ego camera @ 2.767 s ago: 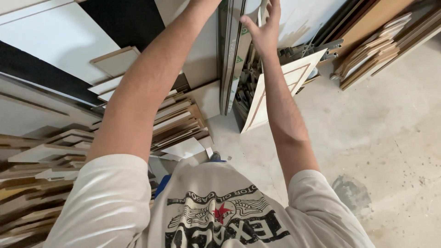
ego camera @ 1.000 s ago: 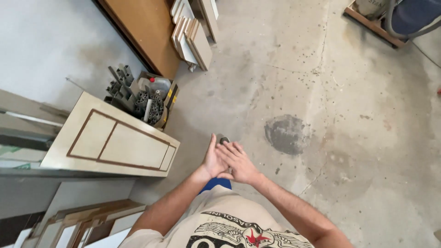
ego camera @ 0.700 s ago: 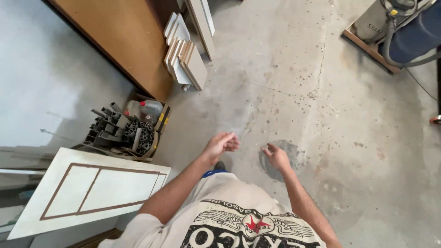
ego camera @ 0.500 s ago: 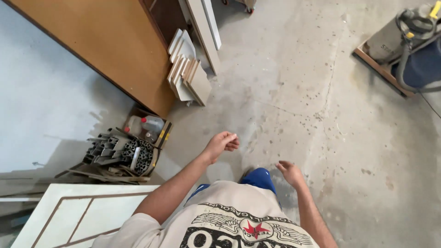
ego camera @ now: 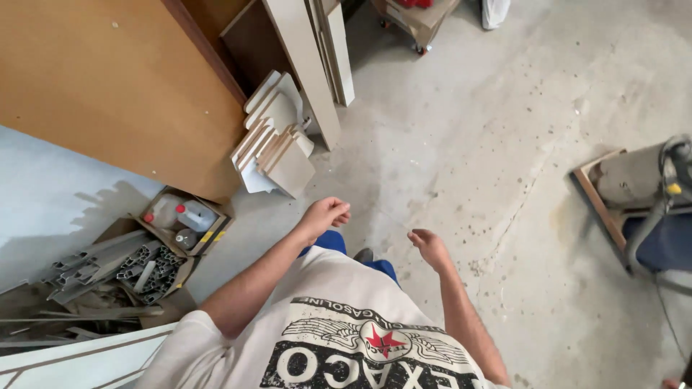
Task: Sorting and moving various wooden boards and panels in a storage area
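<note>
Seen from above, a person stands on a bare concrete floor (ego camera: 504,144) with both hands held out in front of the body and nothing in either one. The left hand (ego camera: 326,215), just left of the frame's centre, has its fingers curled loosely inward without closing on anything. The right hand (ego camera: 429,247), a little lower and right of centre, is also half curled and empty.

Nearest the left hand, above it, a stack of small flat panels (ego camera: 274,140) in cream and pale brown leans against a big brown board (ego camera: 108,79) that fills the upper left. The panels look thin, rigid and fairly light, with hard edges; they would probably lift best by gripping opposite long edges, one or two at a time.

At lower left a cardboard box (ego camera: 184,220) holds plastic bottles, beside a pile of grey metal profiles (ego camera: 115,266). At the right edge stands a wheeled machine with a hose (ego camera: 649,209).
</note>
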